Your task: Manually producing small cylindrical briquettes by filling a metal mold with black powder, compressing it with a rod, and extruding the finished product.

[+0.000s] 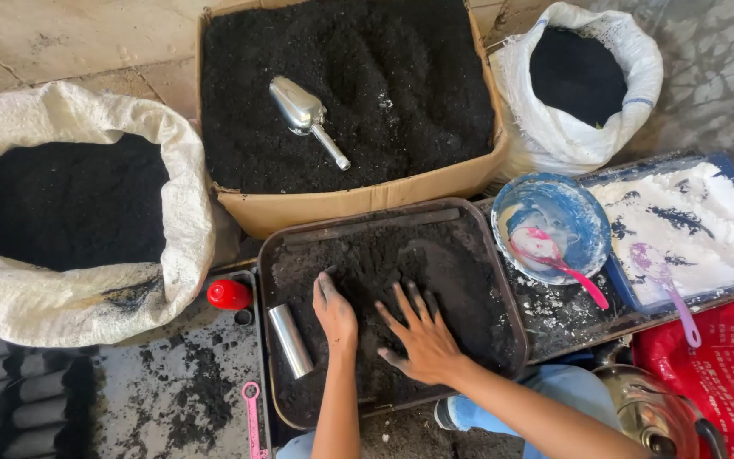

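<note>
Both hands work dark powder in the tray point(503, 280): the left hand point(334, 313) has fingers bunched, the right hand point(422, 338) lies flat, fingers spread. Pressing evenly, away from the metal tube point(290, 340) at the tray's left, seems wise.

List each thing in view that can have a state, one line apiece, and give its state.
left hand: pressed in powder
right hand: flat, fingers spread
tray: holds dark powder
metal scoop: lying in box
cardboard box: open, full
blue bowl: holds pink spoon
</note>
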